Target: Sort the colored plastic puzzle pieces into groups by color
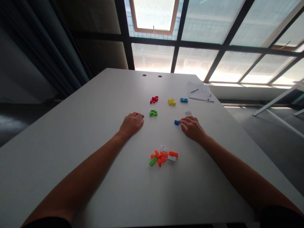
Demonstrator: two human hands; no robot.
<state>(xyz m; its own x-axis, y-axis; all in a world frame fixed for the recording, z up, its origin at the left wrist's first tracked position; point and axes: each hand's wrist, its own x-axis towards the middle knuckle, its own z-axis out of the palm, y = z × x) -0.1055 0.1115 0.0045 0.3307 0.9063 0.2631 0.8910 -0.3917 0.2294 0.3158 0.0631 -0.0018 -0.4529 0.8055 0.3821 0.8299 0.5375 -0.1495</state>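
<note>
My left hand (132,123) rests low on the table with curled fingers. A pale spot shows between its thumb and forefinger, too small to name. Just right of it lies a cluster of green blocks (153,113). My right hand (192,127) pinches at a small blue block (176,122) on the tabletop, with the fingertips at the block's right side. Beyond that hand is a small white piece (188,112). Farther back are clusters of red blocks (154,99), yellow blocks (171,101) and blue blocks (184,100).
Nearer to me on the white table (114,190) lies a loose pile of orange blocks (163,154), with a green block (153,161) and white blocks (172,158) in it. Paper (200,90) with pens lies at the back right. Windows stand behind the table.
</note>
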